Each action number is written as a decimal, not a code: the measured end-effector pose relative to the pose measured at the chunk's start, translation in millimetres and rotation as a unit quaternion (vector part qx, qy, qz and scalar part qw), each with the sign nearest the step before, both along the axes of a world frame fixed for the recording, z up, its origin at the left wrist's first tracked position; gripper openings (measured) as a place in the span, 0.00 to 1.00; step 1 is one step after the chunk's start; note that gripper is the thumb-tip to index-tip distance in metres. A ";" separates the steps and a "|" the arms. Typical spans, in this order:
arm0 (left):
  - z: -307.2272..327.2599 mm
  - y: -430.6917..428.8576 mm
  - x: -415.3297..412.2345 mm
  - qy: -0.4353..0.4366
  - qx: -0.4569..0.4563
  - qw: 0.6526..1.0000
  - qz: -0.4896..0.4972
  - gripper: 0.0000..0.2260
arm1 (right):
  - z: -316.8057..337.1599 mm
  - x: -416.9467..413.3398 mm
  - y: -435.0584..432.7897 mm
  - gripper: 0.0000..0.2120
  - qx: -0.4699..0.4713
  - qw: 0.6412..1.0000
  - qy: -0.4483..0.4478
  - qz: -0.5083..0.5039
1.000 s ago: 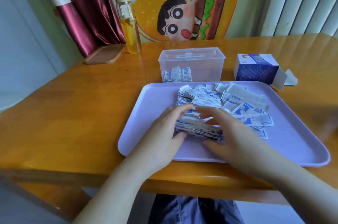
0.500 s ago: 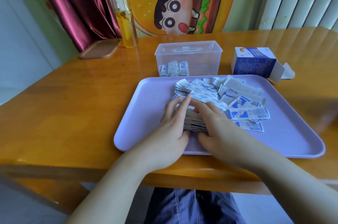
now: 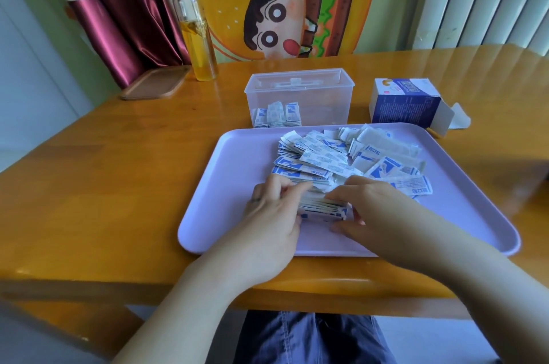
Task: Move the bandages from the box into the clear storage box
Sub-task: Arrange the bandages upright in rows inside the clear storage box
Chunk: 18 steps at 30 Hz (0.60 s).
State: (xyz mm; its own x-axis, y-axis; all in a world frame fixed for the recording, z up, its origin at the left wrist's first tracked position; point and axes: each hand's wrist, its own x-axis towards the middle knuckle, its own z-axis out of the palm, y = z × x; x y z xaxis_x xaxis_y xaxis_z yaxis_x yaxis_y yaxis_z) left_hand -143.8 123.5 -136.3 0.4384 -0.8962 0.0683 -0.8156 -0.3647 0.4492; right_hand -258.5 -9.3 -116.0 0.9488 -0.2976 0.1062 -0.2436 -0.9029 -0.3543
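Note:
Many white-and-blue wrapped bandages [image 3: 341, 155] lie heaped on a lilac tray [image 3: 237, 155]. At the heap's near edge, a squared-up stack of bandages [image 3: 322, 206] stands on its side between my hands. My left hand [image 3: 273, 215] grips the stack's left end with curled fingers. My right hand [image 3: 380, 209] curls over its right end, thumb in front. Behind the tray stands the clear storage box [image 3: 300, 90], lidless, with a few bandages [image 3: 277, 115] standing at its front left. The blue bandage box [image 3: 401, 103] lies open on its side at the right.
A glass bottle of yellow liquid [image 3: 197, 36] and a wooden coaster-like tray [image 3: 154, 84] stand at the table's back left. The orange wooden table [image 3: 104, 185] runs wide on both sides. A cartoon cushion leans behind the clear box.
My hands have closed in on a bunch of bandages and drawn it into a tighter upright stack at the tray's near side. The loose heap behind stays put.

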 end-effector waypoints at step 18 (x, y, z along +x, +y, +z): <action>76.7 -9.8 35.3 0.204 0.089 0.971 -0.088 0.10 | 78.9 33.7 -10.6 0.07 -0.058 0.987 -0.053 0.138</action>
